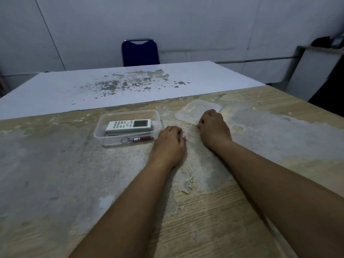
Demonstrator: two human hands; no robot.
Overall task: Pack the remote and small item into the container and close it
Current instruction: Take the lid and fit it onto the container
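Both forearms reach from the camera across the worn table [55, 174]. Packing looks done: the remote [128, 125] and the small keyring item [138, 139] already lie inside the clear container [128, 127], which stands uncovered. Left hand [170, 144] rests loosely curled, holding nothing, just beside the container's right wall. Right hand [214, 128] sits at the near edge of the lid [198, 109]; whether its fingers grip the lid cannot be told. Closing remains: the lid must be lifted, carried left, aligned with the rim and pressed down.
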